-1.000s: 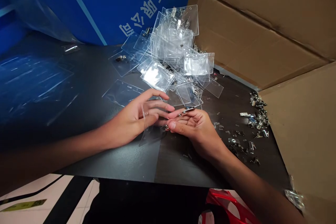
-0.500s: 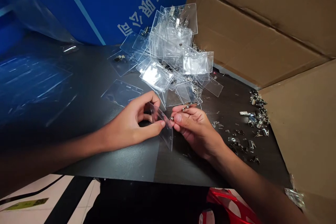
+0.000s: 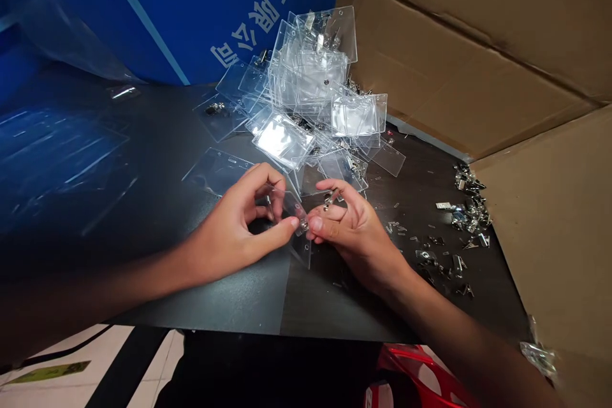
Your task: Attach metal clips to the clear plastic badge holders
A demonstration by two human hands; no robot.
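A clear plastic badge holder (image 3: pixel 301 256) is pinched between the thumb and fingers of my left hand (image 3: pixel 239 223), tilted above the dark table. My right hand (image 3: pixel 358 226) grips a badge clip (image 3: pixel 327 199); its metal part shows by the curled fingers, and its strap is mostly hidden. Right thumb and forefinger press together at the holder's slotted edge, where a small metal snap shows. Both hands' fingertips nearly meet there. Whether the strap passes through the slot, I cannot tell.
Beyond my hands lies a heap of clear badge holders (image 3: pixel 282 140), some with clips. Loose metal clips (image 3: pixel 471 213) lie at the right, beside cardboard (image 3: pixel 430 57). More clear plastic (image 3: pixel 57 146) spreads at the left. A blue panel (image 3: pixel 157 0) stands behind; a red stool (image 3: pixel 421 370) is below the table edge.
My right hand has moved slightly left, bringing the snap end of the clip against the holder's edge. The right fingers have lifted and spread a little. My left hand keeps its hold.
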